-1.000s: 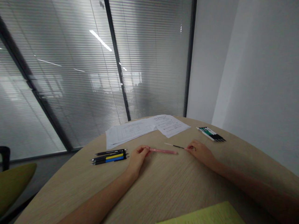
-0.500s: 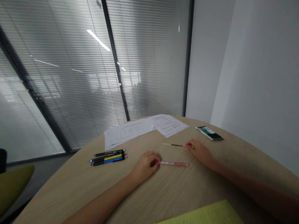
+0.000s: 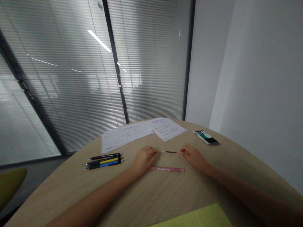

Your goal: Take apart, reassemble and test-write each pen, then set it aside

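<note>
A thin pen refill (image 3: 169, 152) stretches between my two hands just above the round wooden table (image 3: 165, 195). My left hand (image 3: 143, 158) pinches its left tip. My right hand (image 3: 193, 156) pinches its pink right end. A pink pen barrel (image 3: 167, 169) lies flat on the table just in front of both hands, touched by neither.
Several black, yellow and blue pens (image 3: 104, 160) lie in a row at the left. White printed sheets (image 3: 142, 131) sit at the far edge. Several green and black pens (image 3: 206, 137) lie at the right. A yellow-green sheet (image 3: 196, 217) is at the near edge.
My left hand set the pink barrel down on the table and moved up to take the refill's left tip. My right hand kept hold of the refill's other end.
</note>
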